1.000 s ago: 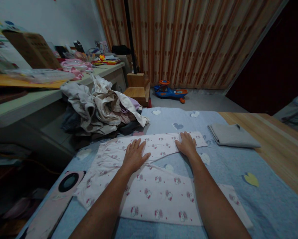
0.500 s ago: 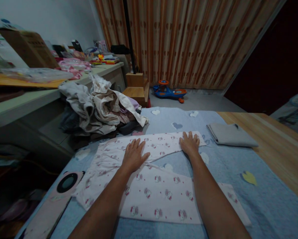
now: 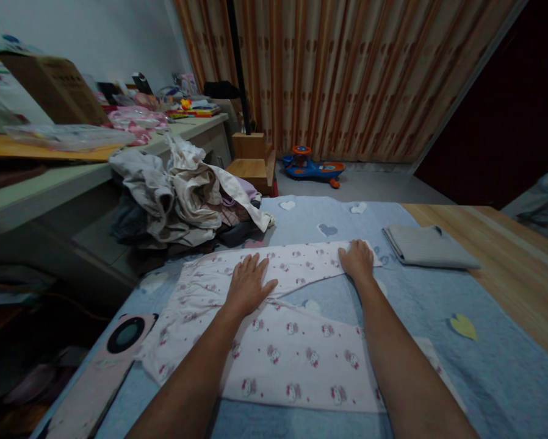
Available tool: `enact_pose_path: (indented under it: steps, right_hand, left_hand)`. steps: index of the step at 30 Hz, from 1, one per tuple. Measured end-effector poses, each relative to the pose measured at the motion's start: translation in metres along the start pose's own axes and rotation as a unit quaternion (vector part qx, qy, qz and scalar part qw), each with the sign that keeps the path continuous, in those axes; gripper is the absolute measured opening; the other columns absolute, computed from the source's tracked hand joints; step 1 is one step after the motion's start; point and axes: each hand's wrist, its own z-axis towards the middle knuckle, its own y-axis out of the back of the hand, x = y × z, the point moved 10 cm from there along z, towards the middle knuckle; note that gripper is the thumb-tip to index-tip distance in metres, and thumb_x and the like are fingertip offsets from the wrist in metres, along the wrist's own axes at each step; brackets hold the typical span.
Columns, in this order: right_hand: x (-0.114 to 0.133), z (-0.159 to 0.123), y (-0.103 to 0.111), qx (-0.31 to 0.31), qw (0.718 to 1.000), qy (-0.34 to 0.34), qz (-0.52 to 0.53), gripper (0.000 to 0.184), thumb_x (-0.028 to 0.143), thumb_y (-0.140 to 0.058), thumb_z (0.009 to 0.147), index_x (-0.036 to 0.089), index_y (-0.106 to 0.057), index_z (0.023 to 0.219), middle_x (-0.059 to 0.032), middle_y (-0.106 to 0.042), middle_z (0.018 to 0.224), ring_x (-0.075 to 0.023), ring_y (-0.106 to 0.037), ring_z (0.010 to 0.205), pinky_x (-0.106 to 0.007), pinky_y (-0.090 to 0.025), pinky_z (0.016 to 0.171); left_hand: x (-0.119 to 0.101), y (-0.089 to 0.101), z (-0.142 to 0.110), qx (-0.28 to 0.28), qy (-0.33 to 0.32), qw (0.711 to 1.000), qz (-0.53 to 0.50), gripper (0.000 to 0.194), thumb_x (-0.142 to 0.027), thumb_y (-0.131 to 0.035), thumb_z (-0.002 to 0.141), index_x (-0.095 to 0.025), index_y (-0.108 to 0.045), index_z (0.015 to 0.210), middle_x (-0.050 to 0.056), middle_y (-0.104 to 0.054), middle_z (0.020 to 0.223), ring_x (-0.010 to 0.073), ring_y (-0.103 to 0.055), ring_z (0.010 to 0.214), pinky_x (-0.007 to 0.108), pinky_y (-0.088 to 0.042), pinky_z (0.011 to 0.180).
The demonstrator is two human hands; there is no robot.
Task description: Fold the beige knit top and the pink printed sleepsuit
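A pair of pale pink trousers (image 3: 296,347) with a cat-face print lies spread flat, its gathered waist at the left and its legs pointing right. My left hand (image 3: 249,283) rests open on the far leg near the crotch, fingers apart and palm down. Toward the hem of that same leg, my right hand (image 3: 359,259) presses on the cloth, palm down, with its thumb out to the side. My right forearm crosses the near leg and hides part of it.
A blue cloth (image 3: 439,366) with heart shapes covers the wooden surface (image 3: 516,274). A folded grey garment (image 3: 432,247) lies at the right. Heaped clothes (image 3: 191,195) sit at the far left, and a long pink item with a dark disc (image 3: 104,372) at the near left.
My right hand has slid a little to the right along the far leg toward its hem. My left hand keeps its place on the cloth.
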Motion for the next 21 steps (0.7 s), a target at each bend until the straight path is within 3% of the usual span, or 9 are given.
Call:
enact_pose_path:
  steps: [3,11,21]
  right_hand:
    - [0.003,-0.003,-0.001,-0.025,0.999,0.021,-0.015,0.041,0.035,-0.043,0.095,0.008,-0.058,0.121,-0.0215,-0.056,0.130,-0.0331,-0.045,0.127,-0.043,-0.034,0.103]
    - [0.012,-0.005,0.000,-0.040,0.995,0.094,0.009,0.029,0.028,-0.044,0.095,0.011,-0.062,0.110,-0.0170,-0.063,0.116,-0.0265,-0.056,0.113,-0.036,-0.039,0.097]
    - [0.024,-0.005,-0.020,0.029,0.982,0.171,0.074,0.043,0.017,-0.039,0.093,0.010,-0.056,0.132,-0.0144,-0.054,0.143,-0.0222,-0.047,0.132,-0.033,-0.031,0.113]
  left_hand:
    - [0.000,0.000,0.000,0.002,0.001,1.000,0.000,0.066,-0.057,-0.043,0.094,-0.023,-0.040,0.150,0.011,-0.032,0.160,0.0321,-0.024,0.149,0.051,-0.023,0.118]
    - [-0.001,0.002,0.000,0.003,0.003,1.000,-0.012,0.066,-0.057,-0.044,0.094,-0.022,-0.041,0.149,0.011,-0.032,0.160,0.0326,-0.024,0.149,0.051,-0.022,0.118]
    - [-0.001,0.003,0.000,0.004,0.002,1.000,-0.006,0.066,-0.057,-0.043,0.094,-0.023,-0.040,0.150,0.011,-0.032,0.160,0.0323,-0.024,0.149,0.051,-0.023,0.118]
